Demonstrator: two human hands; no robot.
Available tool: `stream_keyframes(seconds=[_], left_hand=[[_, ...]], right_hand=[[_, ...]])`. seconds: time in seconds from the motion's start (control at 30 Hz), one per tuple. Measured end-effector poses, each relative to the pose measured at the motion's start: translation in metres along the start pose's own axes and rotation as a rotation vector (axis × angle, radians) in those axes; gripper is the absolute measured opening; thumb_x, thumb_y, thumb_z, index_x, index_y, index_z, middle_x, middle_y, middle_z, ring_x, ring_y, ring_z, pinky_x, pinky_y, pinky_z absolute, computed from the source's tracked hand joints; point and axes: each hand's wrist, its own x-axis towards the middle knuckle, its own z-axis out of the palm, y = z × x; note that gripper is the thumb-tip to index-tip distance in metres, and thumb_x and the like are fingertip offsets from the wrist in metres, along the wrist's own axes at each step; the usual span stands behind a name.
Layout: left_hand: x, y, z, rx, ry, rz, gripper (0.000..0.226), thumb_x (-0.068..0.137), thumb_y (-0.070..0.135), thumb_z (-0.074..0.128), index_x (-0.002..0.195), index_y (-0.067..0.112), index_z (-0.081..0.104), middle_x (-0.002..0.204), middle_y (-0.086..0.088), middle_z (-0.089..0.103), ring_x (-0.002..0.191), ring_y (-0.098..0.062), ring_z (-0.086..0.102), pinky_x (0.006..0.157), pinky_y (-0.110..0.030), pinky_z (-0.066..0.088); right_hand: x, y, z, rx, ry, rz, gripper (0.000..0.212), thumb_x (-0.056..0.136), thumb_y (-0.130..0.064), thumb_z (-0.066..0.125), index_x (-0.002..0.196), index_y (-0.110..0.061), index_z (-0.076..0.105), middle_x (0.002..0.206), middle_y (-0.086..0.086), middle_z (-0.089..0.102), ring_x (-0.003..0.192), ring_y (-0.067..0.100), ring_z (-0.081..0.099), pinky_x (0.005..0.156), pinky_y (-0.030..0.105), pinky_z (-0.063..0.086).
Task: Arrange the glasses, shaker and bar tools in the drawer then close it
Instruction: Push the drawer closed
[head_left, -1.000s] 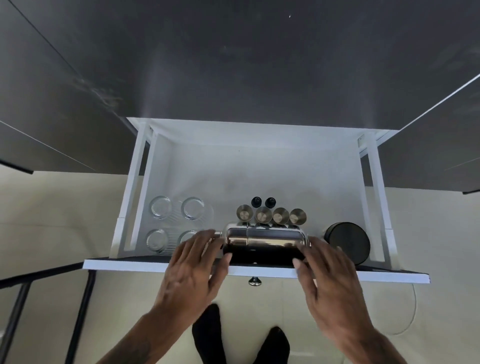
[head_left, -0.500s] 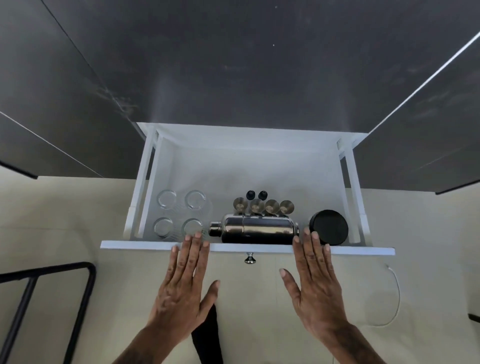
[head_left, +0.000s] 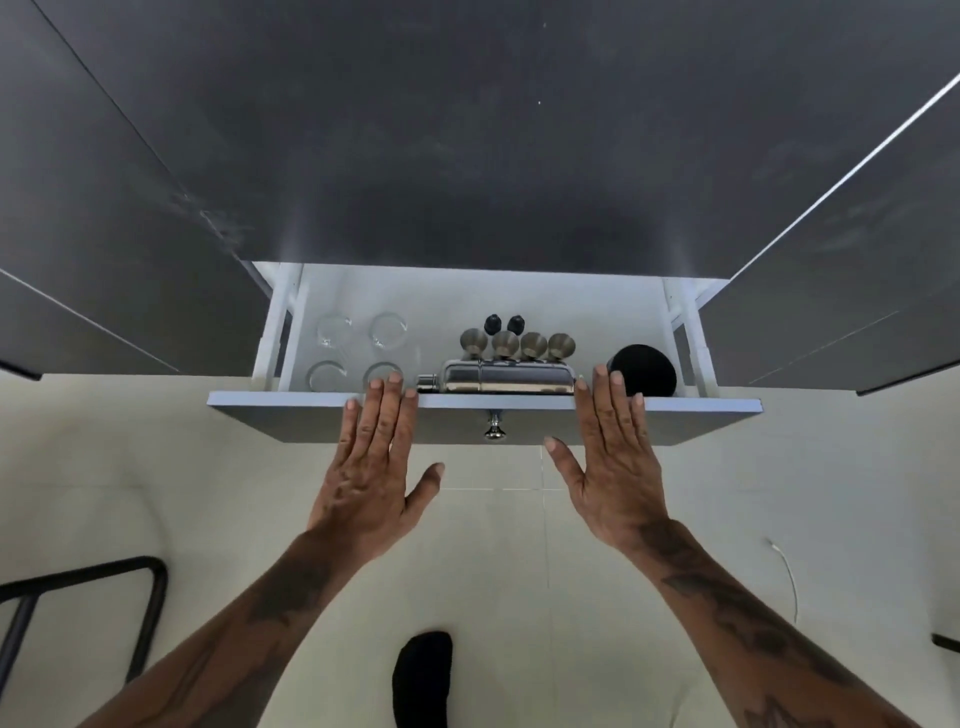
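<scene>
The white drawer (head_left: 291, 400) stands partly open under a dark countertop. Inside, several clear glasses (head_left: 387, 330) sit at the left. A steel shaker (head_left: 506, 376) lies on its side near the front, with a row of metal bar tools (head_left: 517, 344) and two black stoppers (head_left: 503, 323) behind it. A black round container (head_left: 647, 369) sits at the right. My left hand (head_left: 371, 462) and my right hand (head_left: 615, 462) lie flat with fingers spread against the drawer front, either side of the metal knob (head_left: 494, 428). Neither hand holds anything.
The dark countertop (head_left: 467, 156) overhangs the back of the drawer. A black metal frame (head_left: 140, 587) stands on the pale tiled floor at lower left. A white cable (head_left: 787, 577) lies on the floor at the right. My black-socked foot (head_left: 423, 675) shows below.
My hands left the shaker inside the drawer and came to rest flat on the drawer front. The drawer has slid inward, so less of its inside shows.
</scene>
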Motion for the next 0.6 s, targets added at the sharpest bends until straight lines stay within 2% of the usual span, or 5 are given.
stream_keyframes(seconds=[0.27,0.47,0.6], left_hand=[[0.077,-0.023,0.0,0.035,0.062,-0.01,0.083,0.096,0.055,0.031,0.155,0.002,0.006,0.164,-0.02,0.003,0.152,-0.034,0.001,0.123,-0.052,0.012],[0.117,-0.032,0.001,0.045,0.101,-0.048,0.084,0.095,0.051,0.037,0.155,0.002,0.006,0.164,-0.02,0.002,0.152,-0.035,0.0,0.123,-0.05,0.011],[0.134,-0.025,-0.003,0.061,0.1,-0.213,0.083,0.094,0.055,0.031,0.156,0.013,-0.005,0.164,-0.021,-0.01,0.152,-0.036,-0.008,0.124,-0.049,0.005]], right_hand=[[0.07,-0.007,0.012,-0.002,0.069,0.11,0.08,0.096,-0.054,0.034,0.153,-0.002,0.01,0.162,0.019,0.002,0.151,0.033,-0.001,0.123,0.045,0.012],[0.104,-0.008,0.013,0.007,0.059,0.128,0.081,0.096,-0.054,0.032,0.153,-0.002,0.007,0.162,0.02,-0.001,0.151,0.033,-0.004,0.123,0.043,0.01],[0.12,-0.013,0.016,0.022,0.047,0.128,0.082,0.097,-0.053,0.033,0.153,-0.003,0.001,0.162,0.019,-0.006,0.15,0.032,-0.008,0.123,0.043,0.006]])
